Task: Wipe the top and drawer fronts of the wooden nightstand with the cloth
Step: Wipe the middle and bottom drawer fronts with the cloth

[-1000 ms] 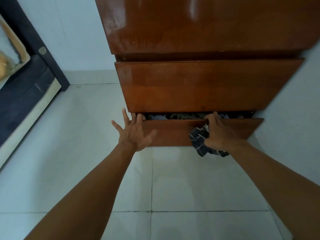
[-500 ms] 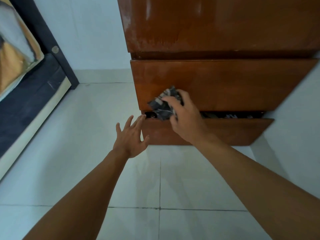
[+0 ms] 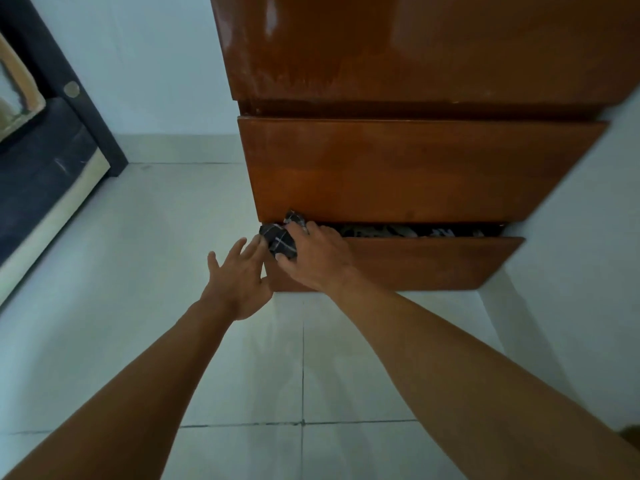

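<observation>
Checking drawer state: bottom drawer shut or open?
Slightly open: the bottom drawer front juts past the upper drawer front, and patterned fabric shows in the gap.

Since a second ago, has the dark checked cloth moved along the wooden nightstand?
Yes. The dark checked cloth, gripped in the right hand, went from mid-front of the bottom drawer to its upper left corner.

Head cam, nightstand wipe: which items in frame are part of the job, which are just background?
Part of the job:
- wooden nightstand
- upper drawer front
- lower drawer front, slightly open
- checked cloth, bunched in the right hand
- left hand, open by the lower drawer's left corner

Just lying about:
- patterned fabric inside the lower drawer
- dark bed frame
- tiled floor
</observation>
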